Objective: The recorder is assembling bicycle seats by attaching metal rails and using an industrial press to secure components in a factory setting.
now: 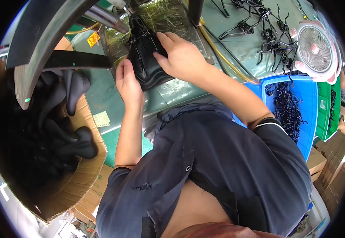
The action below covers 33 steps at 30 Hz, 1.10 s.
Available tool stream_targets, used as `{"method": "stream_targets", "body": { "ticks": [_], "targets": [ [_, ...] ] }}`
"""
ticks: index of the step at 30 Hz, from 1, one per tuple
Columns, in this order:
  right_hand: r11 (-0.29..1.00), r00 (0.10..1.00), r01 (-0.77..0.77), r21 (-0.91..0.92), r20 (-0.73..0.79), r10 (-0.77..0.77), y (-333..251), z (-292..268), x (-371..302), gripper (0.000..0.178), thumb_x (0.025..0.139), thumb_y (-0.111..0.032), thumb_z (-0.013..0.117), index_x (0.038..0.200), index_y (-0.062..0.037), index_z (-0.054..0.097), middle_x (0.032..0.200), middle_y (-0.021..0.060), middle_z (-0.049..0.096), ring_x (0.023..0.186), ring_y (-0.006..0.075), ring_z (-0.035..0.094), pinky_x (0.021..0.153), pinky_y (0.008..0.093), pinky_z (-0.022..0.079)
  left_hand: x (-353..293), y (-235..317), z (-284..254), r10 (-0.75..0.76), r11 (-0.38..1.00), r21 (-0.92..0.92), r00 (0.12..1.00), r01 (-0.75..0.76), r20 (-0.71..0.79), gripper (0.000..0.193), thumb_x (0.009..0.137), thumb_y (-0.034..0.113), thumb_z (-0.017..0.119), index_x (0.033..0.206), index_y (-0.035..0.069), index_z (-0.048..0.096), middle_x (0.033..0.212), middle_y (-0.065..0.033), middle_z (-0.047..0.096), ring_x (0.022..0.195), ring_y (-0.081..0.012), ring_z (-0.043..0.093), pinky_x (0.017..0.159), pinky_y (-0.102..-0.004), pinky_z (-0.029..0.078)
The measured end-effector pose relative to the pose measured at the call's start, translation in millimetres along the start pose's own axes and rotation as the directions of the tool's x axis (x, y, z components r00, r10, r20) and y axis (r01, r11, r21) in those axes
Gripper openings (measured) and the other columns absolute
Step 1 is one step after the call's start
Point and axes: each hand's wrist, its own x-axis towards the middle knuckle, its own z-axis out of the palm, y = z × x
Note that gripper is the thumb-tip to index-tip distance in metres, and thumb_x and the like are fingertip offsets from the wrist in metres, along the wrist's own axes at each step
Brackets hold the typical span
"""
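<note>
A black bicycle saddle [156,76] lies upside down on the work plate, its narrow nose pointing away from me. Black wire rails [142,59] run along its underside. My left hand [129,84] grips the saddle's left edge near the wide rear, fingertips up against its side. From the right, my right hand [183,56] holds the other edge, with the thumb bent over the underside and the fingers along the rim. A metal machine tip [128,10] comes down at the saddle's nose; whether it touches cannot be told.
A cardboard box [95,135] of black saddles stands at left, beneath a dark machine arm [41,43]. Loose wire rails [265,23] lie at far right near a pink-and-white fan [315,47]. A blue bin [308,103] holds more rails; a green bin [324,115] stands beside it. A yellow hose [228,59] crosses the table.
</note>
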Motion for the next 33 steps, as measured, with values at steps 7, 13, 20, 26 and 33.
{"method": "stream_targets", "body": {
  "ticks": [7, 13, 20, 26, 33],
  "targets": [
    [0.998, 0.985, 0.04, -0.05, -0.168, -0.048, 17.0, 25.2, 5.0, 0.047, 0.081, -0.02, 0.076, 0.124, -0.0001, 0.073, 0.117, 0.0173, 0.073, 0.095, 0.0354, 0.075, 0.081, 0.0421, 0.063, 25.8, -4.7, 18.5, 0.633, 0.199, 0.683, 0.624, -0.703, 0.458, 0.031, 0.091, 0.013, 0.082, 0.072, -0.004, 0.065, 0.123, -0.0232, 0.073, 0.102, -0.0366, 0.072, 0.092, -0.0388, 0.056],
    [0.994, 0.971, 0.084, -0.075, -0.217, -0.099, 20.1, 29.5, 9.1, 0.046, 0.08, -0.021, 0.077, 0.121, -0.0019, 0.074, 0.115, 0.0155, 0.074, 0.09, 0.0344, 0.076, 0.078, 0.041, 0.063, 32.3, -11.4, 11.1, 0.655, 0.197, 0.66, 0.598, -0.725, 0.461, 0.027, 0.091, 0.013, 0.081, 0.075, -0.003, 0.066, 0.117, -0.0177, 0.075, 0.094, -0.0332, 0.073, 0.083, -0.0378, 0.058],
    [0.99, 0.944, 0.113, -0.079, -0.302, -0.132, 26.7, 38.7, 21.3, 0.045, 0.083, -0.023, 0.078, 0.123, -0.0028, 0.073, 0.117, 0.0159, 0.074, 0.09, 0.0354, 0.075, 0.077, 0.0413, 0.063, 50.7, -6.6, 19.8, 0.74, 0.072, 0.65, 0.477, -0.757, 0.474, 0.026, 0.09, 0.016, 0.081, 0.073, 0.002, 0.067, 0.112, -0.0109, 0.075, 0.084, -0.0321, 0.074, 0.074, -0.0405, 0.059],
    [1.0, 0.971, 0.021, 0.007, -0.24, -0.019, 18.8, 31.8, 14.8, 0.072, 0.091, -0.04, 0.078, 0.144, 0.0043, 0.057, 0.129, 0.0249, 0.068, 0.11, 0.0437, 0.07, 0.092, 0.0468, 0.06, 44.2, -11.5, 14.3, 0.741, 0.088, 0.661, 0.492, -0.745, 0.456, 0.036, 0.089, 0.022, 0.084, 0.113, 0.004, 0.063, 0.139, -0.0226, 0.062, 0.117, -0.0439, 0.066, 0.096, -0.048, 0.056],
    [0.937, 0.973, -0.227, 0.265, 0.028, 0.228, 7.0, 1.8, 22.7, 0.081, 0.098, -0.052, 0.071, 0.149, 0.0075, 0.05, 0.137, 0.0318, 0.063, 0.128, 0.0464, 0.063, 0.108, 0.0486, 0.051, 34.6, 8.9, 22.9, 0.557, 0.194, 0.794, 0.731, -0.576, 0.394, 0.051, 0.085, 0.024, 0.083, 0.127, 0.004, 0.062, 0.136, -0.0228, 0.064, 0.122, -0.0433, 0.065, 0.105, -0.0494, 0.052]
  ]
}}
